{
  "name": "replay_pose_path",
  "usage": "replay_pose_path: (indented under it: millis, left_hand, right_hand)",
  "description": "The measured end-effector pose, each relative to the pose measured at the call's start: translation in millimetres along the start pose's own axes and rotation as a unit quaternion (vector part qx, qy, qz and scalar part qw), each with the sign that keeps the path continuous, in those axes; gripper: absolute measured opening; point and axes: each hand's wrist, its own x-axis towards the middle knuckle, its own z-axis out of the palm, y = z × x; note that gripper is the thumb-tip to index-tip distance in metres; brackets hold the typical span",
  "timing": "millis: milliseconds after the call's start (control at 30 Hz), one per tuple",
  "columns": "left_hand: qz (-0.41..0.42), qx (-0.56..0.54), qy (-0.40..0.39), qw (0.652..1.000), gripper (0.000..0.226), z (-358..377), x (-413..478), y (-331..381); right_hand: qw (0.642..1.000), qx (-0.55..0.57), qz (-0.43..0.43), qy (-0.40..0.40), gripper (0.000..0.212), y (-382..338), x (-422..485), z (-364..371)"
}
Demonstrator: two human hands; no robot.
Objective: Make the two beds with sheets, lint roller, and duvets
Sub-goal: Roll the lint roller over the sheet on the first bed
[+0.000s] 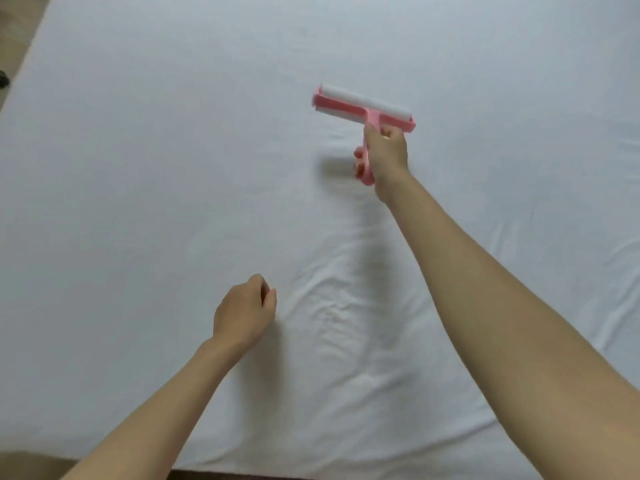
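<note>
Lint roller point(363, 106) sits low over the white sheet point(138, 168) (touching or just above, I cannot tell), its pink handle gripped by the right hand point(385, 154). Well nearer the person than the roller, the left hand point(242, 313) has its fingers curled in, holding nothing visible. The sheet looks laid, though creases point(332, 306) show; most rolling and the duvets seem left to do.

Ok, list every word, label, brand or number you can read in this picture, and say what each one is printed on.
None: no text can be read anywhere in this view.
The pink lint roller shows no label or brand on its frame or its white roll.
The white sheet is plain, with no tag or print in sight.
The dark thing at the left edge is too small and too cut off to show any text.
</note>
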Motion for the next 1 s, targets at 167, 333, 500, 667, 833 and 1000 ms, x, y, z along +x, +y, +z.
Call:
replay_pose_path:
  millis: [167, 333, 500, 667, 833, 1000]
  left_hand:
    - [0.007, 0.019, -0.018, 1.0, 0.018, -30.2, 39.8, -55.5]
    - [0.01, 0.032, -0.043, 0.999, 0.019, -33.6, 47.8, -78.9]
    - [0.009, 0.032, -0.051, 0.998, 0.019, -32.2, 40.4, -84.7]
    - [0.002, 0.035, -0.048, 0.998, 0.021, -35.6, 36.5, -88.6]
    - [-0.01, 0.029, -0.015, 0.999, 0.023, -35.3, 35.6, -96.3]
    - [-0.004, -0.021, 0.007, 1.0, 0.023, -28.8, 39.8, -103.5]
  right_hand:
    - [0.993, -0.084, 0.072, 0.048, 0.036, 36.2, 15.4, 67.9]
    - [0.985, -0.105, 0.129, 0.049, 0.034, 126.9, -114.5, 49.7]
    - [0.951, -0.165, 0.254, 0.067, 0.04, 206.7, -298.3, 12.6]
    - [0.961, -0.125, 0.225, 0.099, 0.047, 148.9, -295.4, 10.2]
    - [0.994, -0.051, 0.074, 0.062, 0.044, 48.2, -112.2, 76.6]
    - [0.995, -0.015, 0.094, -0.009, 0.045, 21.0, 4.5, 134.7]
